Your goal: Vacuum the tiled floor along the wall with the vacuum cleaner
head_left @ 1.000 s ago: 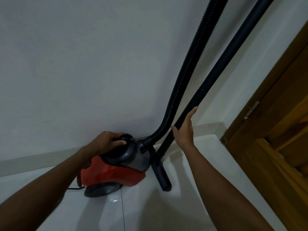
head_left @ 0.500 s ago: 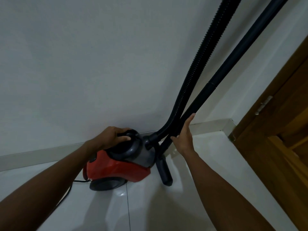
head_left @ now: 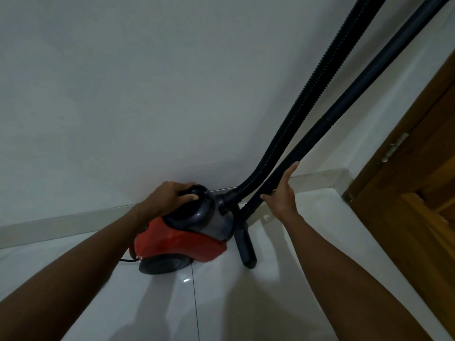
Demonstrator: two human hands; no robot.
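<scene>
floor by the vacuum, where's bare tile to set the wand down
Bare tile lies between the floor nozzle and the wooden door, and in front of the red canister. It is crowded at the skirting: the canister, hose and wand bunch there, with the left hand on the handle and the right hand on the wand.

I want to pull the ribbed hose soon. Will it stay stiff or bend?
The hose probably flexes: it is ribbed and curves into the vacuum. The vacuum would likely roll after it, since a wheel shows on glossy tiles.
</scene>
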